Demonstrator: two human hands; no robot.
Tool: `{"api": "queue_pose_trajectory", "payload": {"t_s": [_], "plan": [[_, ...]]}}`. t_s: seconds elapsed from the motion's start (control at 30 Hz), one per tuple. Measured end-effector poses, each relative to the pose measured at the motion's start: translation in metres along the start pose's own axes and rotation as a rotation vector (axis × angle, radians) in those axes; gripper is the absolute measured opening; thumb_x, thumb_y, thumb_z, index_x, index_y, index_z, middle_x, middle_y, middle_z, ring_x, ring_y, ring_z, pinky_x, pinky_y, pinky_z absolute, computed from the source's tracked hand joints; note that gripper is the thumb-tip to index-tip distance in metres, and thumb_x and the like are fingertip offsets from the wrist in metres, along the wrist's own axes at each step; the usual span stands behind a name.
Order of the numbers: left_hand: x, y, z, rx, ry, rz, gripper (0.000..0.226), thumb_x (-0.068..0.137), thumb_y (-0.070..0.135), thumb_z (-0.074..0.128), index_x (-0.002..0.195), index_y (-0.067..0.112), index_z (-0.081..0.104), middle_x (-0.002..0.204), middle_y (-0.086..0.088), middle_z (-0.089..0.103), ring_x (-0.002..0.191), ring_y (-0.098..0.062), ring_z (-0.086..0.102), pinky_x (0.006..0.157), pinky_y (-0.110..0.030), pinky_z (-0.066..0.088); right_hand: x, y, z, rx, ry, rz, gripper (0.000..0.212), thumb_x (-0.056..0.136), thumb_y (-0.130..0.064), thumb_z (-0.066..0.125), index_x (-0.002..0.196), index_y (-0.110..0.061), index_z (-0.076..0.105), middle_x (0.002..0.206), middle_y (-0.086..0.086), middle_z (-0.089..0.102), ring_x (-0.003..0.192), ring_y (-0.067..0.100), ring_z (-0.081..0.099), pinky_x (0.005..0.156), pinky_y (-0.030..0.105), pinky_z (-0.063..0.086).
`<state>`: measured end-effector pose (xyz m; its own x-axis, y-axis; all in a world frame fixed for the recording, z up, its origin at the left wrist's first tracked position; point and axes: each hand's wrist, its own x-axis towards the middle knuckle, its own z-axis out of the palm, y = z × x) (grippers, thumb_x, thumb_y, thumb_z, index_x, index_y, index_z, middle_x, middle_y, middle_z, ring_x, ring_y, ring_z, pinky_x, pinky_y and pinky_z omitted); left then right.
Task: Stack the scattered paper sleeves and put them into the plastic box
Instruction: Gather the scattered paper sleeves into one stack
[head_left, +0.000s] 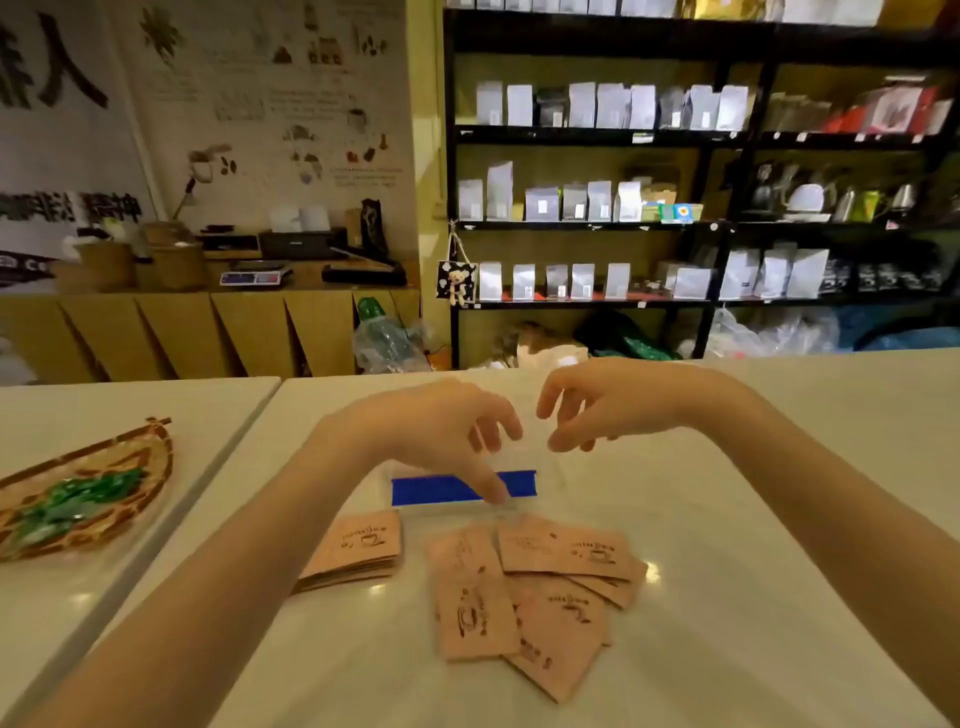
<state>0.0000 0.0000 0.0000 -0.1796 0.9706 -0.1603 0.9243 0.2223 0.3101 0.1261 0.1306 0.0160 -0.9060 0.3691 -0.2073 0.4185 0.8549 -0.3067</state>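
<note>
A clear plastic box (519, 460) with a blue strip (431, 491) across its near side stands mid-table. Both hands hover over its top. My left hand (441, 431) has curled, spread fingers, and its thumb reaches down onto the blue strip. My right hand (608, 402) is opposite, fingers apart, fingertips near the box's upper edge. Neither hand holds a sleeve. In front of the box, a neat stack of brown paper sleeves (358, 551) lies on the left. Several loose sleeves (530, 592) overlap in a scattered heap to the right of that stack.
A woven tray (130, 467) holding green wrapped items sits on the adjoining table at the left, across a seam (249, 426). Behind the white table are a wooden counter and black shelves with white bags.
</note>
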Motion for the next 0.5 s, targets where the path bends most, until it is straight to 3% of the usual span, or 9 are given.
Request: {"api": "queue_pose_trajectory", "payload": {"t_s": [0.2,0.5], "plan": [[0.000,-0.011,0.055,0.153,-0.219,-0.071,0.067,0.069,0.026,0.074,0.126,0.038,0.043,0.135,0.011,0.044,0.123,-0.012,0.040,0.103,-0.034,0.037,-0.003,0.018,0.041,-0.053,-0.129,0.088,0.046,0.078,-0.040,0.064,0.119,-0.022,0.052,0.111,-0.004,0.056,0.101,0.014,0.057,0.086,0.027,0.046],[-0.004,-0.016,0.093,0.291,-0.182,0.011,0.078,0.077,0.009,0.064,0.137,0.042,0.026,0.152,0.012,0.017,0.138,-0.014,0.023,0.103,-0.031,0.035,0.011,0.047,0.091,-0.116,-0.153,0.151,0.076,0.069,-0.046,0.071,0.133,-0.023,0.038,0.134,-0.001,0.048,0.119,0.019,0.047,0.099,0.033,0.042]]}}
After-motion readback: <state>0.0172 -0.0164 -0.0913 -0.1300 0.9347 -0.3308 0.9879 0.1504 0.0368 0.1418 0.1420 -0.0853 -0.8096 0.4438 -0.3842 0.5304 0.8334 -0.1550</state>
